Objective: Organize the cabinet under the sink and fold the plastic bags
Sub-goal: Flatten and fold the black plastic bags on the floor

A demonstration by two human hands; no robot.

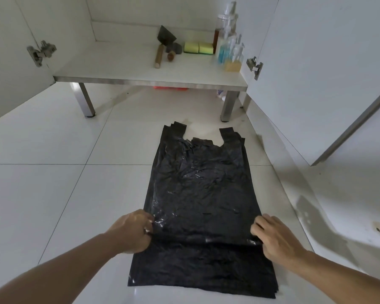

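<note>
A stack of black plastic bags [201, 194] lies flat on the white tiled floor, handles pointing toward the open cabinet [140, 64]. My left hand [133, 232] pinches the stack's left edge near the bottom. On the opposite edge, at the same height, my right hand [274, 236] pinches the plastic. A slight crease runs across the bags between the two hands. The cabinet shelf holds a folded black bag [166, 36], two yellow-green sponges [199, 47] and several pump bottles [229, 51].
A wooden-handled brush [159, 55] and a dark scrubber [173, 49] lie on the shelf. Both cabinet doors [316, 73] stand open at the sides. Something red [170, 88] sits on the floor under the shelf. Metal legs [85, 102] support the shelf.
</note>
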